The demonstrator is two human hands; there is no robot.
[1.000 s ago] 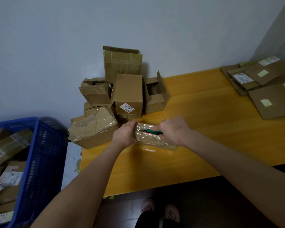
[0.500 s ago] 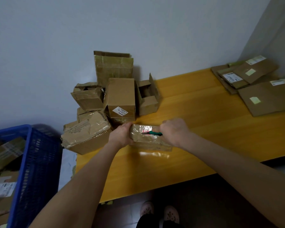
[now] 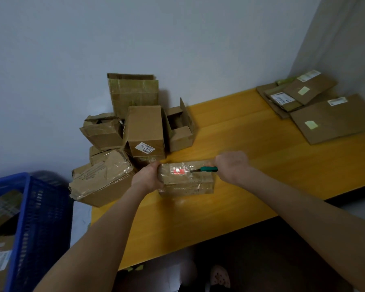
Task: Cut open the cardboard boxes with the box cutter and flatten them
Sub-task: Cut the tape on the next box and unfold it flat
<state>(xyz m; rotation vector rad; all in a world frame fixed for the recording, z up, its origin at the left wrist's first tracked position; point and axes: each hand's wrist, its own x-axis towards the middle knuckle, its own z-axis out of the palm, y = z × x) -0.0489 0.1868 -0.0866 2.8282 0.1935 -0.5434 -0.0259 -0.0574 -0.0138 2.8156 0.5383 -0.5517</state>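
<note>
My left hand (image 3: 149,178) gripped the left end of the taped box (image 3: 188,183) lying on the worktop (image 3: 261,178) beside the box pile (image 3: 135,131), my right hand (image 3: 230,166) clenching the cutter (image 3: 208,169), blade on its top.

The table (image 3: 261,165) was yellow. The taped box (image 3: 188,180) was brown with a red label (image 3: 178,171). The box cutter (image 3: 207,169) handle was green. The crate (image 3: 36,218) was blue.
</note>
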